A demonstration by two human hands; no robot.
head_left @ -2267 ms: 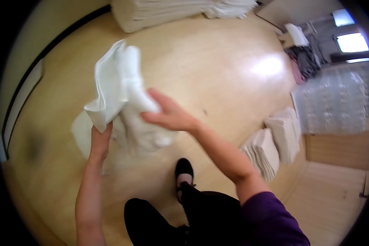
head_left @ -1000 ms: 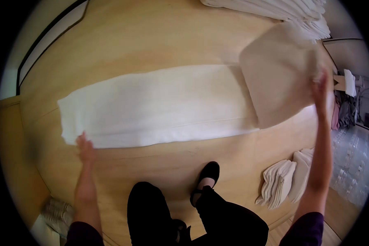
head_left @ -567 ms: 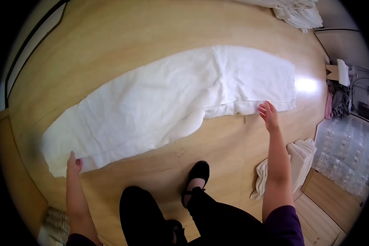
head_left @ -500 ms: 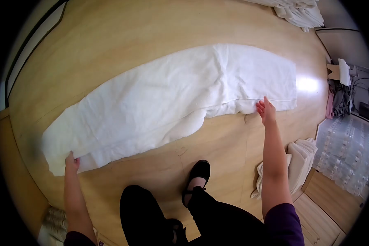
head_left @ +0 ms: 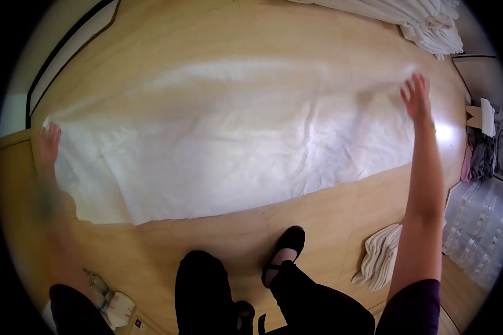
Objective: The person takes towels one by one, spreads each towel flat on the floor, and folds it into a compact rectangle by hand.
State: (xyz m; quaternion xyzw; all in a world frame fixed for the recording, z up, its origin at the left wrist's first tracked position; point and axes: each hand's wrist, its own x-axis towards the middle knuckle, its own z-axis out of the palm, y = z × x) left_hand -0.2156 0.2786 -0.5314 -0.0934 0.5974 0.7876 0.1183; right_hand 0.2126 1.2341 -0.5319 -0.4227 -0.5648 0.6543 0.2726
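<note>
A large white cloth (head_left: 218,162) is spread wide across the wooden floor in front of me, its far edge raised and blurred by motion. At its far left corner, my left hand (head_left: 50,142) grips the edge, fingers smeared. My right hand (head_left: 416,97) is at the far right corner, its fingers bent at the lifted edge; their exact hold is blurred. Creases run through the cloth right of centre, and its near edge lies on the floor before my feet.
More white cloth (head_left: 430,28) lies in a heap at the far right. A folded white stack (head_left: 379,257) sits near my right arm. Clear plastic-wrapped goods (head_left: 478,223) stand at the right. My black shoe (head_left: 288,245) is close to the cloth's near edge.
Both hands have moved away from me and farther apart, drawing the cloth's edge with them. The narrow folded strip has opened into a wider sheet.
</note>
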